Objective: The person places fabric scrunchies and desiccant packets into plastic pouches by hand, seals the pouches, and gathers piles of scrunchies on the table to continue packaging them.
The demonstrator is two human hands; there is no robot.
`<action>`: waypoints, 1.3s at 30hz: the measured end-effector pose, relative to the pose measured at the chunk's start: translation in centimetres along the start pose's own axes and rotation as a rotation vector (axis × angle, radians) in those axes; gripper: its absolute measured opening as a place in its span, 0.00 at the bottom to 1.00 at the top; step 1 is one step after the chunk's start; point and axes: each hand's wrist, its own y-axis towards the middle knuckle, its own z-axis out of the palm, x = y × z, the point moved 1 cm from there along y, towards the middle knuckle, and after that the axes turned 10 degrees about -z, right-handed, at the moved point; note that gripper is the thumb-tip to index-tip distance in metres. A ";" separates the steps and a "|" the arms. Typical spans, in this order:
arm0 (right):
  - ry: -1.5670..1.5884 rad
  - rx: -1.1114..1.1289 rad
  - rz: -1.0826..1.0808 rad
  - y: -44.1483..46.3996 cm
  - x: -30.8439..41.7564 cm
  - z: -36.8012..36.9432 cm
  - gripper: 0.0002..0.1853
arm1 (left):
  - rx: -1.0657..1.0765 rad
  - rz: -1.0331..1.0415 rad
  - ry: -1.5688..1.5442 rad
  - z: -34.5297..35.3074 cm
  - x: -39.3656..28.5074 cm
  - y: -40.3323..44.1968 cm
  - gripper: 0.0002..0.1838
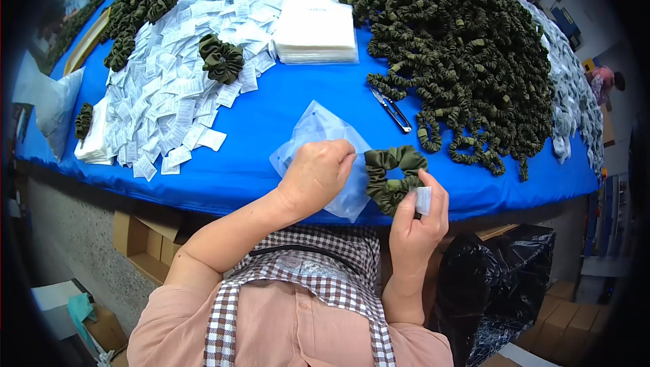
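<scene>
My right hand (421, 214) holds a dark green scrunchie (386, 194) by its right side, with a small white packet (423, 200) between its fingers. My left hand (317, 174) is closed just left of the scrunchie, its fingertips pinched at the edge of a clear plastic bag (318, 126). The bag lies under and around my left hand, at the table's front edge. Small white packets (162, 89) are heaped on the left, with another green scrunchie (221, 59) on top of them.
A blue-covered table (257, 123) bears a stack of clear bags (316, 32), black-handled snips (391, 108) and a large pile of green scrunchies (467, 55) at the right. A black plastic bag (497, 279) hangs below the front edge. Another person (604, 84) is far right.
</scene>
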 end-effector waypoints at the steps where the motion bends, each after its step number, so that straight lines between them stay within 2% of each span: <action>1: 0.024 0.010 -0.007 -0.1 0.2 0.3 0.19 | 0.002 -0.032 -0.021 0.0 -0.4 -0.2 0.01; 3: 0.075 0.032 -0.023 -0.2 0.4 0.8 0.19 | 0.003 -0.096 -0.063 0.1 -0.8 -0.4 0.01; 9: 0.162 0.108 0.005 -1.1 0.8 1.1 0.20 | -0.065 -0.118 -0.122 0.5 0.4 -0.3 0.01; 13: 0.112 0.174 -0.201 -1.2 1.2 1.0 0.19 | -0.087 -0.024 -0.157 0.9 0.2 -0.7 0.01; 18: 0.045 0.237 -0.367 -0.8 0.4 0.6 0.20 | -0.025 -0.076 -0.156 0.1 0.4 -0.4 0.02; 24: 0.202 0.424 -0.252 0.4 0.0 -0.2 0.21 | -0.028 0.049 -0.219 1.1 0.6 -0.6 0.03; 28: 0.006 0.173 -0.051 1.2 -1.1 0.5 0.20 | -0.009 0.124 -0.167 0.9 0.1 -0.8 0.04; 29: 0.009 0.174 -0.053 1.2 -1.0 0.6 0.20 | -0.011 0.122 -0.165 0.9 0.2 -0.7 0.04; 33: 0.259 0.335 -0.145 1.0 0.5 1.1 0.19 | -0.002 0.007 -0.205 1.0 0.5 -0.2 0.04; 34: 0.258 0.334 -0.144 1.0 0.3 1.0 0.19 | 0.000 0.007 -0.205 1.0 0.5 -0.1 0.04; 38: 0.093 0.362 -0.410 0.9 -0.6 0.3 0.19 | 0.011 0.112 -0.107 0.9 0.9 -0.1 0.04; 39: 0.095 0.365 -0.411 0.9 -0.6 0.5 0.19 | 0.009 0.109 -0.108 0.9 0.8 -0.2 0.04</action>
